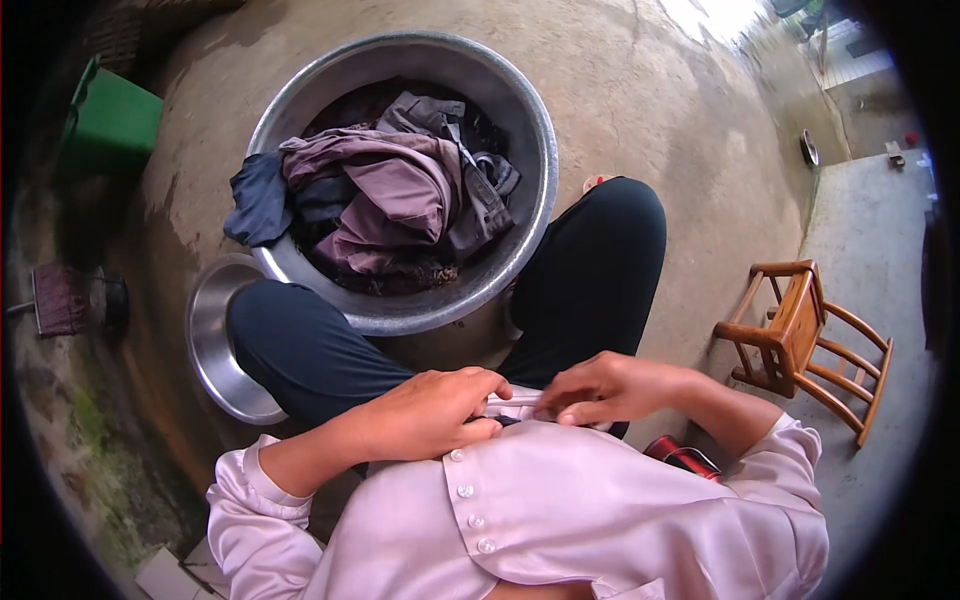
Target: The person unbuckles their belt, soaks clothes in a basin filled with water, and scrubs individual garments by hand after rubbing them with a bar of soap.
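Note:
Both hands are at my waist, over the lower edge of a pale pink buttoned shirt (580, 490). My left hand (610, 388) has its fingers bent over the shirt's hem, thumb apart from them; it holds nothing that I can make out. My right hand (445, 405) is curled, thumb and fingers closed near a small dark piece at the hem; what it grips is too small to name. Beyond my knees stands a large round metal basin (545, 190) with purple cloth (400, 190) and dark garments heaped inside. A dark blue cloth (258, 200) hangs over its left rim.
A smaller metal bowl (215, 340) lies beside my right knee. A green bin (115, 120) stands at the upper left. At the right is a wooden chair (800, 335). A red object (682, 458) shows by my left elbow.

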